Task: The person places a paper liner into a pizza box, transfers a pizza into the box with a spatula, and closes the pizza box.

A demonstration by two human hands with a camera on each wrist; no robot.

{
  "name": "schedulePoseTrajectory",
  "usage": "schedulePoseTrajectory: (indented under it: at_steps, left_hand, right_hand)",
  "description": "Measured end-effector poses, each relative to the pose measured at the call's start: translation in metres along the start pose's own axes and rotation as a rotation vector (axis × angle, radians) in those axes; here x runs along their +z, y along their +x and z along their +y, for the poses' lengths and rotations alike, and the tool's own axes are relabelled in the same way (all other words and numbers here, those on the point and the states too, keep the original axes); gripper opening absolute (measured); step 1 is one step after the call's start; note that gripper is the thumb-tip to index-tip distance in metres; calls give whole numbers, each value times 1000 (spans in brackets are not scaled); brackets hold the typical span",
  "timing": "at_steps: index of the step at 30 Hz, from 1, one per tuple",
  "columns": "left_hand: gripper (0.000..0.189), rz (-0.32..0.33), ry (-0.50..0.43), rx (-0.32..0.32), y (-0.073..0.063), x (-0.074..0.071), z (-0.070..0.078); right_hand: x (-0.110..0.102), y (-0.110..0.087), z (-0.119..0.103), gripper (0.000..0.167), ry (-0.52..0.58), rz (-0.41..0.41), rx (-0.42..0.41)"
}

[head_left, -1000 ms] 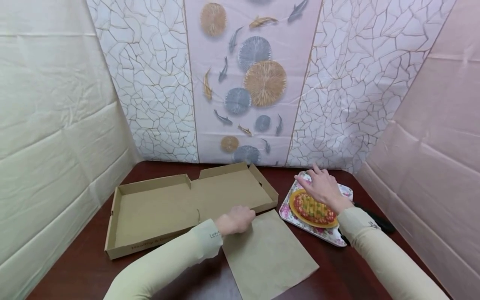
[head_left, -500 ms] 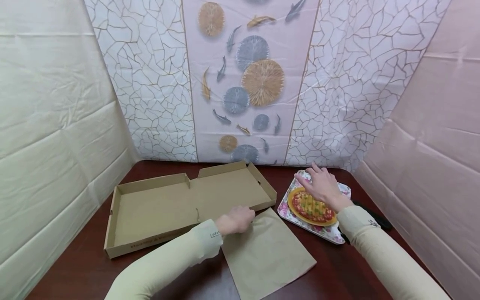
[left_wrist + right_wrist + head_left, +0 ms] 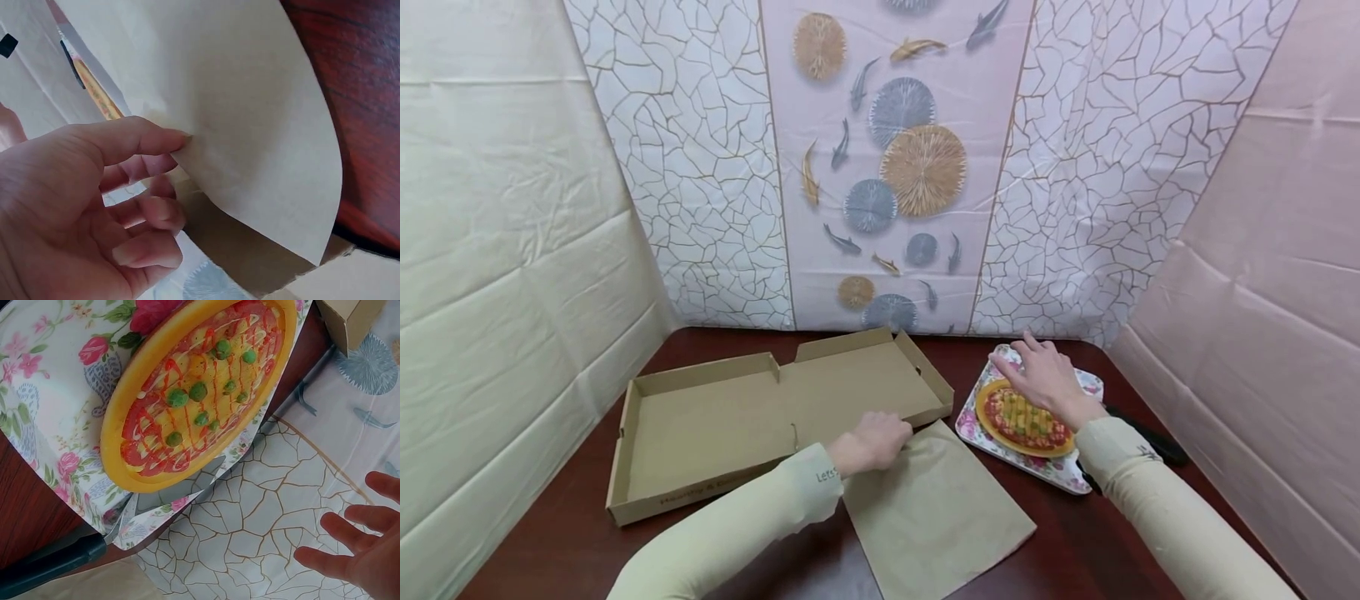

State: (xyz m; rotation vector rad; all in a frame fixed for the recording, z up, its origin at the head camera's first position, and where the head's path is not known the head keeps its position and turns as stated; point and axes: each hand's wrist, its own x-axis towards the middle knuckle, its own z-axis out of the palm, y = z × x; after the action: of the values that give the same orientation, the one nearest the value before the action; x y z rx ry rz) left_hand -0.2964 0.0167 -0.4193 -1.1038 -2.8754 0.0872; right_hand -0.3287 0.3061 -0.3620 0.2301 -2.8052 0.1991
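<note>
My left hand (image 3: 876, 442) pinches the far edge of a brown paper sheet (image 3: 940, 517) between thumb and forefinger. In the left wrist view the paper (image 3: 237, 106) curves up from the table at that edge, and the other fingers are loosely bent. My right hand (image 3: 1045, 379) hovers with spread fingers over a floral tray (image 3: 967, 425) and holds nothing. On the tray lies an oval pizza (image 3: 194, 394) with a yellow rim and green toppings. A pizza server's metal blade (image 3: 181, 487) shows beside the pizza; its dark handle (image 3: 50, 569) sticks out past the tray.
An unfolded cardboard pizza box (image 3: 715, 425) lies at the left and back of the dark red table (image 3: 760, 558), just beyond the paper. Patterned fabric (image 3: 1075, 167) hangs close behind the table, with pale cloth walls on both sides.
The paper beside my left hand looks slightly more raised and creased. Both hands keep nearly the same place.
</note>
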Motion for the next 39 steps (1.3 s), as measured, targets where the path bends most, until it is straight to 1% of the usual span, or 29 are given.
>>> schedulePoseTrajectory:
  at_steps: [3,7,10,13,20,25,29,31,33,37,39]
  left_hand:
    - [16,3,27,26,-1,-1,1]
    - [12,2,67,48,-1,-2,2]
    - [12,3,69,52,-1,-3,0]
    - [12,0,40,59,0,-3,-2]
    - [12,10,-22,44,-2,-4,-5]
    - [10,-3,-30,21,-7,-9,-6]
    - [12,-10,-34,10,-7,-15,-7]
    - [14,-11,-55,-1,-5,-18,-8]
    - [20,-14,-90,-9,-4,-18,-8]
    - [34,-16,-199,-16,-2,-16,-10]
    - [38,-14,-260,-6,-1,-13,-12]
  right_hand:
    - [1,0,0,77,4,-7,-2]
    - [1,0,1,75,0,-8,1]
    - [1,1,1,74,-6,-10,5]
    - [0,1,1,75,-7,-18,10]
    - [1,1,2,86,-4,-19,11]
    - [2,3,2,88,-12,-3,12]
    - [1,5,2,88,-15,12,9]
    - [0,6,2,88,-17,15,10]
    - [0,5,2,88,-19,9,15]
    - [2,3,1,88,-10,-13,23]
    - [4,2,0,88,0,-30,24]
